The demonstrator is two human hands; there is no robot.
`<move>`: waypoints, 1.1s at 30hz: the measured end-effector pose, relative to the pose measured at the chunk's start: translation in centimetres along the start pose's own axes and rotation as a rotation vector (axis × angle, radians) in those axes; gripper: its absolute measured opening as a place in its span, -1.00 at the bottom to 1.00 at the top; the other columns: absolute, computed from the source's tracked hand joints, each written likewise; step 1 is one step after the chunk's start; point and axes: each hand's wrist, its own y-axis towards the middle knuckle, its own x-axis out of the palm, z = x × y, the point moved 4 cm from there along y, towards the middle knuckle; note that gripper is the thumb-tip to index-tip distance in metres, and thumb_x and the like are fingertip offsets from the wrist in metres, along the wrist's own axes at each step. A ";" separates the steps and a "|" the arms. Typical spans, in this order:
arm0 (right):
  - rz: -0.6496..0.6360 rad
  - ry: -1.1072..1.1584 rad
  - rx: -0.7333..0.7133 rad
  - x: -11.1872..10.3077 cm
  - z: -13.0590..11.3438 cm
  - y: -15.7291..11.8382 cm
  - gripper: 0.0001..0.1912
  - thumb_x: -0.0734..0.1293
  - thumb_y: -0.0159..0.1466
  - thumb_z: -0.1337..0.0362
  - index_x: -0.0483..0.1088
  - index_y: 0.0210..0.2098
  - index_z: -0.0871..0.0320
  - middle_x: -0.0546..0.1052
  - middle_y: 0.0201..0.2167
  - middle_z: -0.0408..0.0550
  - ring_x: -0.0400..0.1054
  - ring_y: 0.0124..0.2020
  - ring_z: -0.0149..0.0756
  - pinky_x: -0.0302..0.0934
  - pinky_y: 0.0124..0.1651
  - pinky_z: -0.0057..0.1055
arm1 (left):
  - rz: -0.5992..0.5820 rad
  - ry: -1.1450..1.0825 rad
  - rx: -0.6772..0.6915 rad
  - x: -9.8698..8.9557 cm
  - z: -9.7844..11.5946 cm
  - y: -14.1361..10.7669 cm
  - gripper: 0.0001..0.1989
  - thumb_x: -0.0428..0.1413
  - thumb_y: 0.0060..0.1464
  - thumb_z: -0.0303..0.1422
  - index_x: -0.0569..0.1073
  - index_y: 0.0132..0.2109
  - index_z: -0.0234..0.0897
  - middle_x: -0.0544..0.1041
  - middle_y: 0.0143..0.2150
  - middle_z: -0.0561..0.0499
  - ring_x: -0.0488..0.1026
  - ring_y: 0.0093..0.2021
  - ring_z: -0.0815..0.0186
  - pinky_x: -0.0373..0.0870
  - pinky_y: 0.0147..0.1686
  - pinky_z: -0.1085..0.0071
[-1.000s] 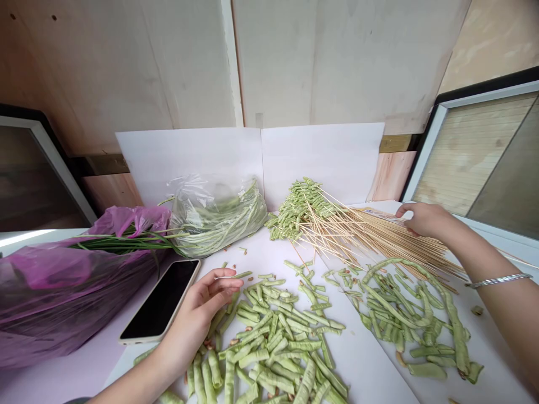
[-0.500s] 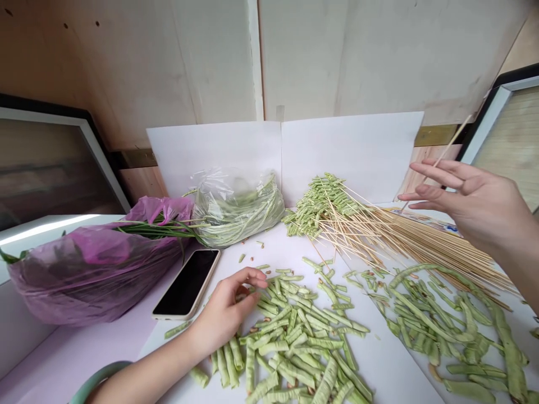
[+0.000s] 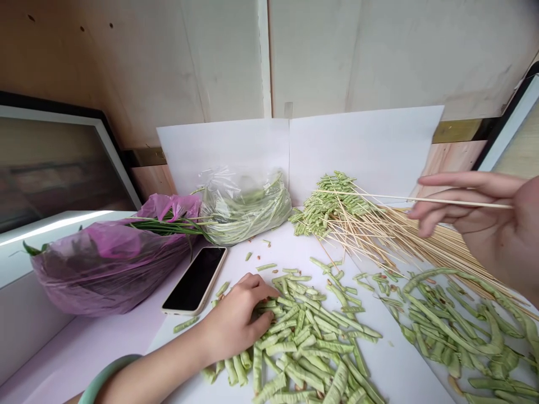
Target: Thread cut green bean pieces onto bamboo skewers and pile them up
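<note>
A thin wooden skewer (image 3: 379, 197) lies almost level in my right hand (image 3: 484, 219), its tip pointing left over the threaded bean skewers. The fingers of that hand are bent around it. My left hand (image 3: 244, 314) rests on the left side of a pile of cut green bean pieces (image 3: 315, 342), fingers curled down among them. Whether a piece is between its fingertips is hidden. Skewers with bean pieces on their ends (image 3: 332, 199) lie stacked at the back, beside a long bundle of bare skewers (image 3: 438, 238).
A phone (image 3: 196, 280) lies left of the pile. Behind it are a purple bag of greens (image 3: 105, 269) and a clear bag of long beans (image 3: 248, 210). More beans (image 3: 463, 331) spread at the right. White boards (image 3: 362, 146) stand against the wall.
The skewer has tipped from slanting upward to nearly level, pointing left. My left hand has lowered onto the bean pieces, its fingers curling more. The view has shifted slightly.
</note>
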 end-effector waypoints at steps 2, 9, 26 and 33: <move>-0.143 -0.010 0.028 1.3 -0.4 -0.4 -0.46 0.28 0.18 -0.26 0.55 -0.28 0.06 0.56 -0.39 0.03 0.46 -0.42 -0.08 0.36 -0.25 -0.10 | -0.006 -0.009 -0.005 -0.1 0.1 0.0 -0.73 0.08 0.00 -0.46 0.50 -0.11 -0.24 0.47 -0.18 -0.12 0.40 -0.08 0.11 0.33 -0.06 0.25; -0.446 -0.108 0.145 4.5 1.4 -2.2 -0.71 0.47 0.05 -0.10 0.51 -0.47 -0.03 0.50 -0.52 -0.13 0.40 -0.51 -0.26 0.28 -0.56 -0.44 | -0.053 -0.075 0.075 0.3 0.4 -0.7 -0.46 0.06 0.15 -0.26 0.23 0.28 -0.06 0.29 0.28 -0.16 0.15 0.28 -0.03 0.07 0.22 0.03; -0.584 0.304 0.187 7.5 1.6 -4.3 -0.72 0.29 0.35 0.06 0.48 -0.19 0.12 0.55 -0.33 0.00 0.50 -0.36 -0.20 0.42 -0.28 -0.31 | 0.132 -0.150 -0.061 -0.2 -0.4 -0.1 -0.91 0.06 0.09 -0.47 0.46 -0.27 -0.26 0.56 -0.26 0.00 0.47 -0.22 0.27 0.32 -0.16 0.38; -0.605 0.275 0.079 7.5 0.9 -4.9 -0.74 0.36 0.30 0.09 0.52 -0.38 0.14 0.50 -0.49 -0.05 0.43 -0.45 -0.29 0.36 -0.37 -0.43 | 0.288 -0.390 -0.119 -0.2 -0.9 -0.3 -0.69 0.06 0.09 -0.45 0.35 0.01 -0.24 0.54 -0.22 -0.01 0.43 -0.27 0.29 0.34 -0.23 0.38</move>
